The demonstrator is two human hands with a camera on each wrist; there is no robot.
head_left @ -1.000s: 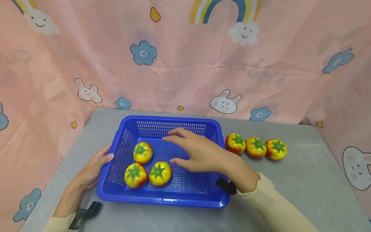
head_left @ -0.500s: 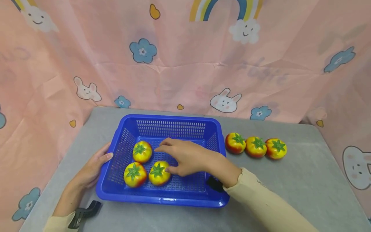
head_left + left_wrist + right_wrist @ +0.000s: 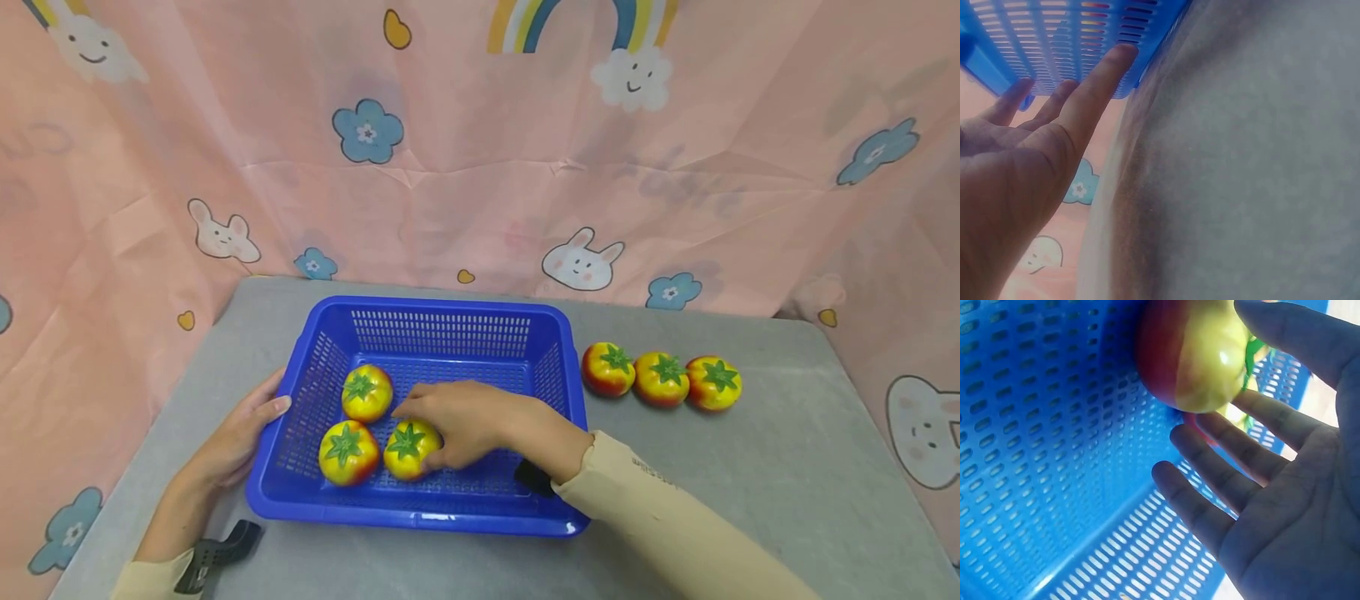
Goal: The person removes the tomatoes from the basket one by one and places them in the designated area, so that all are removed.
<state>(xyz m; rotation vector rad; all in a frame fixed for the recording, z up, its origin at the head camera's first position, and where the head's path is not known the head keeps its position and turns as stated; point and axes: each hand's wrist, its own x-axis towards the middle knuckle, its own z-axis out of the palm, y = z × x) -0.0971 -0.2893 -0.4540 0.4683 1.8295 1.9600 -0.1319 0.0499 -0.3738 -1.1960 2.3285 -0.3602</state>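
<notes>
A blue plastic basket [image 3: 420, 518] with slotted walls stands on the table, holding three yellow-red toy tomatoes with green star-shaped tops. My left hand [image 3: 234, 437] is at its left side, thumb at the rim; in the left wrist view straight fingers [image 3: 1094, 87] touch the outside of the wall. Inside the basket, my right hand [image 3: 468, 421] reaches around the nearest tomato [image 3: 405, 454], thumb at its front and fingers behind it. The right wrist view shows this tomato [image 3: 1194, 356] between the thumb and the rather straight, spread fingers. Beside it sit the front-left tomato [image 3: 347, 462] and the rear tomato [image 3: 366, 404].
Right of the basket, three more toy tomatoes stand in a row: one near the basket [image 3: 606, 375], a middle one [image 3: 658, 387] and an outer one [image 3: 711, 392]. The grey table [image 3: 787, 467] ends at a pink printed curtain [image 3: 465, 208] behind.
My right hand has moved left and down inside the basket, from above its middle to the nearest tomato. My left hand and the basket have stayed in place.
</notes>
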